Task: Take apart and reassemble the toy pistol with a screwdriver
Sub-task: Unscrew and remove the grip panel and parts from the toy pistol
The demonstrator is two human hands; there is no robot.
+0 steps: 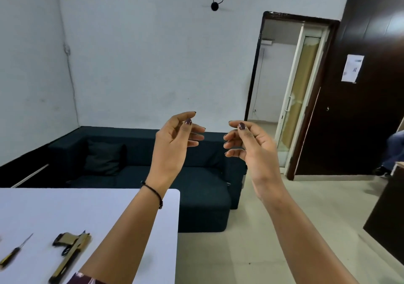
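Toy pistol (72, 251) lies on the white table (87, 209) beside the screwdriver (13, 254), both untouched. Beyond, the left hand (172, 144) and right hand (251, 146) hover with loosely curled fingers, holding nothing. It seems best to steady the pistol first.

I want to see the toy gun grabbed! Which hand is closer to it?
Left. The left hand hangs in the air up and right of the toy pistol on the white table; the right hand hangs farther right, beyond the table's edge.
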